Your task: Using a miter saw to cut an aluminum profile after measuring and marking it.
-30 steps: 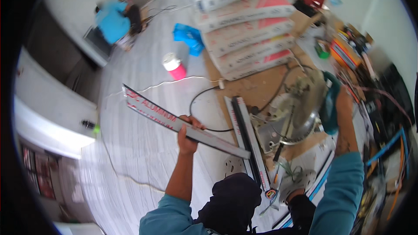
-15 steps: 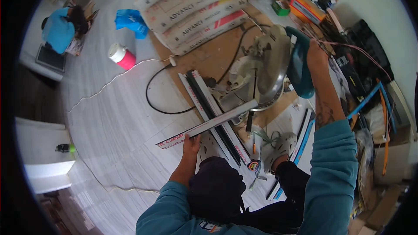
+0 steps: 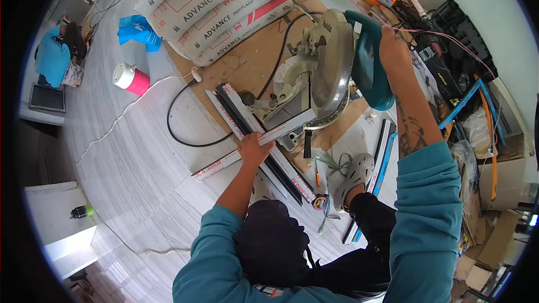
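Note:
My left hand [image 3: 255, 148] is wrapped round a long white-filmed aluminum profile [image 3: 221, 164], near its middle. This piece lies slantwise across a bundle of black and white profiles [image 3: 287, 175] on the floor. Its far right end rests at the base of a miter saw [image 3: 332, 59], close to the blade guard. My right hand [image 3: 394, 51] grips the saw's teal handle housing at its right side; the fingers are partly hidden behind it. The saw head looks raised above the profile. A tape measure [image 3: 320, 202] and an orange-handled screwdriver [image 3: 318, 178] lie near my foot.
Stacked cement bags [image 3: 219, 8] stand beyond the saw on cardboard. A black cable [image 3: 171, 123] loops at the left, near a pink and white jug [image 3: 131, 78]. More profiles [image 3: 372, 177] lie by my right foot. Tools and boxes crowd the right wall. Another person [image 3: 52, 56] crouches far left.
My left hand has slid along the profile towards the saw. The profile's near end now sits closer to the bundle. My right hand stays on the saw handle; the whole view has shifted.

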Demonstrator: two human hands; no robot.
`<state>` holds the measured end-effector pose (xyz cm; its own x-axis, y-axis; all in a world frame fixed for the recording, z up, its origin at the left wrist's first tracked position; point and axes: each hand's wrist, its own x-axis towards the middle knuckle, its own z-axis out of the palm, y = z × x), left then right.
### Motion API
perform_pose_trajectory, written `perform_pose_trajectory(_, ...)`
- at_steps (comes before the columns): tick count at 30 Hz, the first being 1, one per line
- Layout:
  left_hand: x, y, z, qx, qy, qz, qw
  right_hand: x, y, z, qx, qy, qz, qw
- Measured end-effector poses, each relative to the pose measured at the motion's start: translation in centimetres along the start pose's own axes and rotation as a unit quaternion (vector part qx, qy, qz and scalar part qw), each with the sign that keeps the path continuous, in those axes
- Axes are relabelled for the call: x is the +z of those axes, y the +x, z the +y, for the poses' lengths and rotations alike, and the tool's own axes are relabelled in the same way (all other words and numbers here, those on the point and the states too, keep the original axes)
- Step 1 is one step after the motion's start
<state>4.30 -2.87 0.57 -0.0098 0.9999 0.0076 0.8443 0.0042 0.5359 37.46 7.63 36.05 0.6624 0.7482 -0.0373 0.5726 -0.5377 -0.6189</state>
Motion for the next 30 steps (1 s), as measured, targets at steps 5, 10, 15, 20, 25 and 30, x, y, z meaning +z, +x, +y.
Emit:
perform_pose_trajectory(5, 0.3, 2.7, 1.4, 0.066, 0.079, -0.185, 0.977, 0.1, 0.5, 0.4, 0.019, -0.018, -0.008, 1.0)
perform_pose_trajectory(10, 2.0, 5.3, 1.2, -0.018, -0.008, -0.268, 0.963, 0.2, 0.8, 0.7, 0.0, 0.045, -0.021, 0.999)
perform_pose_trajectory(15, 2.5, 6.8, 2.8, -0.082, -0.028, -0.14, 0.986, 0.6, 1.5, 0.9, 0.042, 0.039, 0.007, 0.998)
perform_pose_trajectory(20, 1.8, 7.7, 4.5, -0.118, -0.02, -0.189, 0.975, 0.9, 1.8, 1.3, 0.038, 0.058, 0.032, 0.997)
perform_pose_trajectory(25, 1.8, 7.9, 2.5, -0.134, -0.037, -0.216, 0.966, 0.9, 1.2, 0.1, 0.04, 0.074, -0.019, 0.996)
perform_pose_trajectory(30, 0.5, 8.0, 5.0, -0.135, -0.037, -0.27, 0.953, 0.3, 5.4, 0.4, 0.02, 0.013, 0.001, 1.0)
